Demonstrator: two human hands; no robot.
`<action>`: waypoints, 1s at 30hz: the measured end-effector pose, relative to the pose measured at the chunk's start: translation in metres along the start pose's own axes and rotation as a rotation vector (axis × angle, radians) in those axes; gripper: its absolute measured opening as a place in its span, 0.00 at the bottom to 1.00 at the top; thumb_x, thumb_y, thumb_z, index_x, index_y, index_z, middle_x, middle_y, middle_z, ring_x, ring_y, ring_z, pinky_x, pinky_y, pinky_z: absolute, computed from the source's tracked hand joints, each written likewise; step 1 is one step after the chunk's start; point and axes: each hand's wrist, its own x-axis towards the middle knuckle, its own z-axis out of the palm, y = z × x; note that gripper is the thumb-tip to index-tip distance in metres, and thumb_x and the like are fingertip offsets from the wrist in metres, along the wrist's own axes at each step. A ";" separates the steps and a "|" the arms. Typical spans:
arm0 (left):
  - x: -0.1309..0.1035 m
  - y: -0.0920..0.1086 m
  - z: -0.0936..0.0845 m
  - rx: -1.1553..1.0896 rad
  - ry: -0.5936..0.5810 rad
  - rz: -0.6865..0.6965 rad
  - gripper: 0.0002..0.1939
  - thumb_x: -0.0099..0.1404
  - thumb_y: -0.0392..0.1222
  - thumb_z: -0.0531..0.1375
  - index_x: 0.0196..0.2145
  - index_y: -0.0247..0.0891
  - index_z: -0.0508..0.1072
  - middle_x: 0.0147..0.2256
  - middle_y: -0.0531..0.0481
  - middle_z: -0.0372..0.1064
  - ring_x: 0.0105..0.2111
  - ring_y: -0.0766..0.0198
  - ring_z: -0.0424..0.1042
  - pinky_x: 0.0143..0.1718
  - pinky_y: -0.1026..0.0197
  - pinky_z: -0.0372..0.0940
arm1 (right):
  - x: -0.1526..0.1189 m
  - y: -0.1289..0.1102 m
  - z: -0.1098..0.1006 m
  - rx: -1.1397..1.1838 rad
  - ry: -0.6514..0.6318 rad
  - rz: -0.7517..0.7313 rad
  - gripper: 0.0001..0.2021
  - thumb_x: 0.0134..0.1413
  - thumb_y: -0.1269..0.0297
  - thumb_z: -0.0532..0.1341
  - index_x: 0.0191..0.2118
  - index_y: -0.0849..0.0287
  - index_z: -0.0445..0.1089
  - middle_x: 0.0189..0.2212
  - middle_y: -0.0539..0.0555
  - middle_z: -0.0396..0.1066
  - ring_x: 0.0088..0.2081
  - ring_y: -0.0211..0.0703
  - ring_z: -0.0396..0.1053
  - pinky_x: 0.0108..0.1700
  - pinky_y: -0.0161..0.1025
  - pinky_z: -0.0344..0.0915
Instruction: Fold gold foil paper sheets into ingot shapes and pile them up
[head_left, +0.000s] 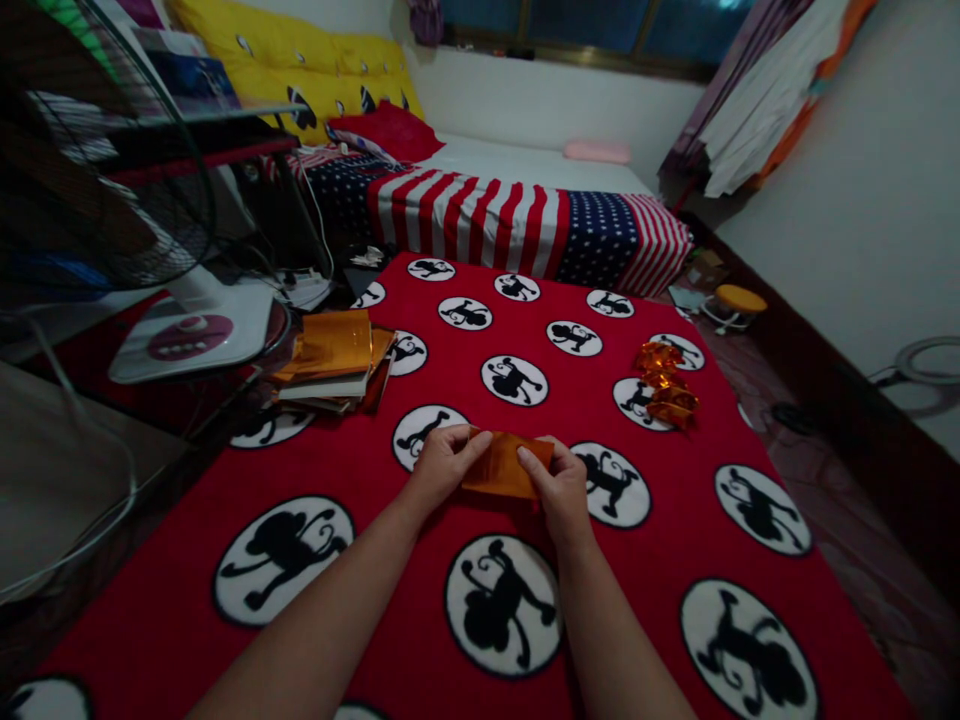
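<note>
An orange-gold sheet (502, 468) is held between both hands, above a red cloth (360, 530) with black monkeys in white ovals. My left hand (448, 458) pinches its left end, thumb on top. At the right end my right hand (556, 478) grips it, with the thumb pressed on the front face. A stack of similar orange sheets (334, 345) lies on the cloth to the left. Shiny folded orange pieces (667, 385) sit in a small pile at the right.
A white fan base (202, 335) stands at the left beside a desk with cables. Beyond the red cloth is a bed with a striped and starred cover (487, 220). A round yellow stool (741, 300) is on the floor at the right, near the wall.
</note>
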 end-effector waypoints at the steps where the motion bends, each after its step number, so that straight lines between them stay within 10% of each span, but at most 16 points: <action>1: 0.000 0.001 0.001 0.045 0.033 0.028 0.21 0.62 0.53 0.58 0.21 0.33 0.71 0.19 0.55 0.61 0.21 0.70 0.59 0.24 0.67 0.54 | 0.000 0.000 0.000 0.009 -0.001 0.007 0.12 0.47 0.55 0.67 0.30 0.59 0.70 0.24 0.47 0.68 0.26 0.37 0.66 0.29 0.33 0.64; 11: -0.002 0.004 0.006 0.267 0.141 0.191 0.19 0.65 0.47 0.57 0.20 0.36 0.70 0.18 0.55 0.61 0.21 0.69 0.60 0.26 0.66 0.54 | -0.002 -0.005 0.006 -0.123 0.127 -0.032 0.14 0.55 0.52 0.61 0.28 0.59 0.70 0.23 0.47 0.68 0.25 0.37 0.65 0.28 0.33 0.62; 17: 0.003 0.002 0.003 0.332 0.305 0.274 0.10 0.63 0.41 0.60 0.41 0.37 0.73 0.35 0.48 0.71 0.33 0.64 0.69 0.32 0.65 0.61 | 0.008 -0.001 -0.002 -0.638 0.266 -0.212 0.16 0.59 0.54 0.58 0.26 0.59 0.69 0.19 0.46 0.63 0.23 0.35 0.59 0.28 0.33 0.55; 22: -0.002 0.004 0.004 0.406 0.186 0.482 0.05 0.65 0.37 0.58 0.36 0.38 0.75 0.36 0.46 0.73 0.40 0.61 0.70 0.43 0.59 0.64 | 0.009 -0.008 -0.008 -0.907 0.402 -0.384 0.20 0.61 0.54 0.55 0.51 0.61 0.69 0.46 0.62 0.71 0.49 0.51 0.66 0.52 0.48 0.60; 30: -0.003 -0.009 0.010 0.578 -0.120 0.594 0.13 0.65 0.36 0.55 0.45 0.38 0.76 0.43 0.40 0.74 0.45 0.54 0.72 0.48 0.49 0.64 | -0.018 -0.013 0.043 -0.857 -0.103 -0.545 0.37 0.64 0.49 0.47 0.70 0.62 0.31 0.69 0.62 0.40 0.69 0.51 0.39 0.65 0.52 0.48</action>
